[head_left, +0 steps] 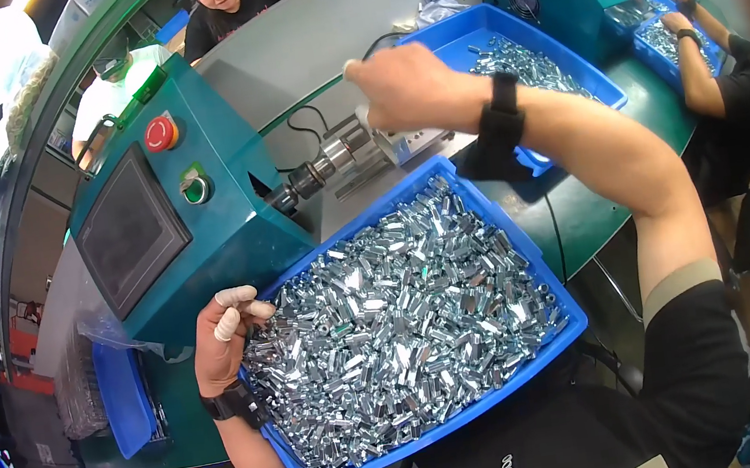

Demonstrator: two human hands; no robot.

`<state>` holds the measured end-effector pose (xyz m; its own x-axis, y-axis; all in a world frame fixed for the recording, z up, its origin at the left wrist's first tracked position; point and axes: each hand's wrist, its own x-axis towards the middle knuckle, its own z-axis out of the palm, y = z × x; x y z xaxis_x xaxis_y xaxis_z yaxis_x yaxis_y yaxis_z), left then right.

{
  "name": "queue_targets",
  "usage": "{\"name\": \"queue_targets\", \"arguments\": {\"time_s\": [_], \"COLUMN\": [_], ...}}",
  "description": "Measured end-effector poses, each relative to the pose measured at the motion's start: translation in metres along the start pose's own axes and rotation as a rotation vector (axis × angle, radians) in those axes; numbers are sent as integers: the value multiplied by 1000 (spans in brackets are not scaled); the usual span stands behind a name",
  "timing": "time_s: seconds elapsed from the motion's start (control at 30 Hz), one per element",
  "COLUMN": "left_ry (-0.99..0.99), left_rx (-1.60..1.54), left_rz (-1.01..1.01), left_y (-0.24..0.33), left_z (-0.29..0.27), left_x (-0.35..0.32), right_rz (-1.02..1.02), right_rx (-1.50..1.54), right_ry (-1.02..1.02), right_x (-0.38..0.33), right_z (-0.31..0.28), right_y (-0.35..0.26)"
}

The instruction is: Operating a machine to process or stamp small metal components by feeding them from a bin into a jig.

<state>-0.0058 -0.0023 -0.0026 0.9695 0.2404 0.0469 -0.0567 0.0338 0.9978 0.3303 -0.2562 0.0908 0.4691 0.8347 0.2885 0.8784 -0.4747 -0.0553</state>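
Note:
A blue tray (pixel 531 374) in front of me is heaped with short, shiny hexagonal metal spacers (pixel 397 326). At its left rim is my left hand (pixel 219 344), with white finger cots on the tips. Its thumb and fingers are curled together beside the spacers; whatever lies between them is too small to make out. My right hand (pixel 417 86) is closed above the metal clamping fixture (pixel 415 142), its wrist bent and finger cots on its tips. The back of the hand hides what it grips. Left of the fixture, a spindle (pixel 307 181) sticks out of the green machine (pixel 233 196).
The machine carries a dark screen (pixel 130 230), a red stop button (pixel 161 133) and a green button (pixel 196 189). Another blue tray (pixel 602 90) of metal parts stands behind my right arm. A blue bin (pixel 124 400) is at left. People work beyond the grey partition (pixel 320 33) and at right.

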Motion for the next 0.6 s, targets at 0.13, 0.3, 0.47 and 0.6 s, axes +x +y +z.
{"name": "queue_targets", "arguments": {"time_s": [0.13, 0.3, 0.47, 0.6], "left_ry": [-2, -25, -13, -24], "left_rx": [-22, 4, -4, -28], "left_rz": [1, 13, -2, 14], "left_y": [-3, 2, 2, 1], "left_z": [-2, -7, -7, 0], "left_x": [-2, 4, -4, 2], "right_rz": [121, 130, -185, -350], "right_rx": [-87, -62, 463, 414], "right_ry": [-4, 122, -424, -367], "right_x": [-11, -68, -131, -145], "right_z": [1, -7, -3, 12], "right_y": [56, 105, 19, 6]}}
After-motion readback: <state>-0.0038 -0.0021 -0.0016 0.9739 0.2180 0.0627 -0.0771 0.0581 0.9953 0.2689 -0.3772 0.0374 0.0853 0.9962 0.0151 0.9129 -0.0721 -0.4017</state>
